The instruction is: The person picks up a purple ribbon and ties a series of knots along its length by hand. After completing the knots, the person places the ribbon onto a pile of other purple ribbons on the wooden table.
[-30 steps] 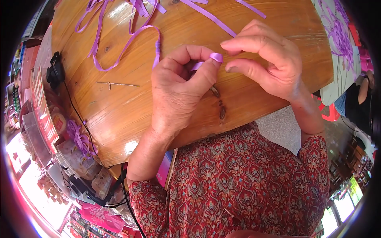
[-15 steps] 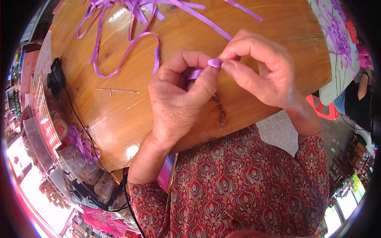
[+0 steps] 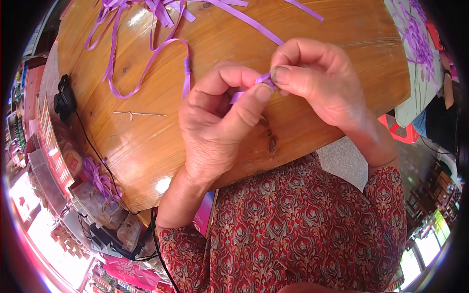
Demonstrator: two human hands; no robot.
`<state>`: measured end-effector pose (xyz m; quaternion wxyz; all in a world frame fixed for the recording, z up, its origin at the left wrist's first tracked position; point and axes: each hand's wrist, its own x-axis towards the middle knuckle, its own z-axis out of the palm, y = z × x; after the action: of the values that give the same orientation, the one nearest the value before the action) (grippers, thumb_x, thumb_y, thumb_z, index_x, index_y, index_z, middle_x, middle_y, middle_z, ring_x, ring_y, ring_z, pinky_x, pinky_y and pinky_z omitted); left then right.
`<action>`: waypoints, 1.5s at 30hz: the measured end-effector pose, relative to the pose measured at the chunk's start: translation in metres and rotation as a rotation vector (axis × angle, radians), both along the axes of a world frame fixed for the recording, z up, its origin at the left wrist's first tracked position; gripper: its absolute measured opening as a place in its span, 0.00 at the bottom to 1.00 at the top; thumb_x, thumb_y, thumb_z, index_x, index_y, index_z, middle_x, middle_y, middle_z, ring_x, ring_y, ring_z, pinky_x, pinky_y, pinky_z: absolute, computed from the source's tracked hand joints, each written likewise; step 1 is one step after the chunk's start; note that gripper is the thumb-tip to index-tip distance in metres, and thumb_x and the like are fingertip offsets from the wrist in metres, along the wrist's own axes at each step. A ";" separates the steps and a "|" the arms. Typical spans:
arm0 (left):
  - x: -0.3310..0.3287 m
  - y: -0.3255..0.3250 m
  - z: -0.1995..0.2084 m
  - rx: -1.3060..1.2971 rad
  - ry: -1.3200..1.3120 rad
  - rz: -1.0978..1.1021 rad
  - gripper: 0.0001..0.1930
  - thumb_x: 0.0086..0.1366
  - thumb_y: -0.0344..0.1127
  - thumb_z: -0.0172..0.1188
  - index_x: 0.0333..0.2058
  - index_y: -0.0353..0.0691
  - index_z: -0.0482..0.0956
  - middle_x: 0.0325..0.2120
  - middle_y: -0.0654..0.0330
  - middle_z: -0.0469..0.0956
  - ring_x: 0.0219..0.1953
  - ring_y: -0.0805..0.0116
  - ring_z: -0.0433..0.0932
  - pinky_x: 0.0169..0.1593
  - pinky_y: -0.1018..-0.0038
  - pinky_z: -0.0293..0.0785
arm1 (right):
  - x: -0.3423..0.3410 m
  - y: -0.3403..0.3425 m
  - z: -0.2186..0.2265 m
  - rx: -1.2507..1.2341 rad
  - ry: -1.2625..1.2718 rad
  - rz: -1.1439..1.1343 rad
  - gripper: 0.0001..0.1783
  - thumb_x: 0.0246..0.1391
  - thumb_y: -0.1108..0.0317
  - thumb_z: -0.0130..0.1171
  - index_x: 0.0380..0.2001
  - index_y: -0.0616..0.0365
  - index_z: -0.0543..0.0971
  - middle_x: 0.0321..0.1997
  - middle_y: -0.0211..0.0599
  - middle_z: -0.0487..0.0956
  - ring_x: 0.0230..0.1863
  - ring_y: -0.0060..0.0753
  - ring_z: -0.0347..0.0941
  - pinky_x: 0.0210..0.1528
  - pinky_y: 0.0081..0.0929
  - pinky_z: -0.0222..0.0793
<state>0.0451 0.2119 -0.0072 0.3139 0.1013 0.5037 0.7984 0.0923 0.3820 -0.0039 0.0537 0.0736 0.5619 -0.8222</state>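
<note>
Between my two hands, over the near part of the wooden table, a purple ribbon (image 3: 264, 78) is bunched into a small fold or knot. My left hand (image 3: 220, 115) pinches it between thumb and forefinger, with a short piece of ribbon showing inside the curled fingers. From the other side my right hand (image 3: 320, 80) grips the same spot, its thumb pressed against the forefinger. The fingertips of both hands almost meet there and cover part of the fold. Left of my left hand, a loose ribbon strand (image 3: 186, 68) with a small knot curves across the wood.
More purple ribbons (image 3: 161, 10) lie heaped at the far side of the wooden table (image 3: 342, 29). A thin metal rod (image 3: 140, 114) rests at left, near a black adapter (image 3: 64, 97) with a cord. Another ribbon pile (image 3: 417, 44) sits on a pale table at right, beside a red stool (image 3: 400, 132).
My right thumb has moved onto the fold and presses it; the ribbon there looks tighter and more bunched. My left hand keeps its pinch, having shifted slightly.
</note>
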 end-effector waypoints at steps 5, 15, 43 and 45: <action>-0.002 -0.002 -0.010 0.209 -0.173 -0.019 0.07 0.59 0.24 0.61 0.37 0.35 0.76 0.32 0.67 0.74 0.28 0.82 0.67 0.31 0.84 0.63 | -0.003 -0.003 -0.003 -0.159 -0.026 0.036 0.05 0.52 0.70 0.57 0.30 0.61 0.76 0.28 0.25 0.72 0.29 0.14 0.64 0.33 0.15 0.60; -0.005 -0.004 -0.009 0.265 -0.263 -0.051 0.08 0.59 0.27 0.62 0.38 0.36 0.77 0.29 0.67 0.76 0.25 0.82 0.65 0.27 0.84 0.59 | -0.005 -0.005 -0.002 0.578 0.500 -0.098 0.06 0.51 0.80 0.56 0.35 0.67 0.75 0.30 0.34 0.74 0.32 0.23 0.68 0.35 0.21 0.63; -0.006 -0.008 0.002 0.051 -0.129 -0.094 0.09 0.59 0.22 0.61 0.39 0.35 0.77 0.35 0.66 0.77 0.36 0.82 0.72 0.40 0.86 0.69 | -0.001 0.006 -0.003 0.604 0.571 -0.087 0.08 0.45 0.87 0.55 0.30 0.66 0.74 0.29 0.37 0.74 0.31 0.27 0.68 0.33 0.23 0.62; -0.002 -0.006 0.006 -0.049 -0.070 -0.017 0.09 0.58 0.23 0.62 0.38 0.35 0.77 0.34 0.66 0.78 0.34 0.83 0.73 0.39 0.86 0.70 | 0.000 0.005 -0.003 0.580 0.550 -0.076 0.08 0.46 0.87 0.55 0.30 0.66 0.74 0.29 0.37 0.74 0.30 0.27 0.68 0.33 0.23 0.62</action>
<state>0.0430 0.2059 -0.0013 0.3404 0.0698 0.5111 0.7862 0.0919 0.3866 -0.0073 -0.1519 -0.1165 0.7610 -0.6199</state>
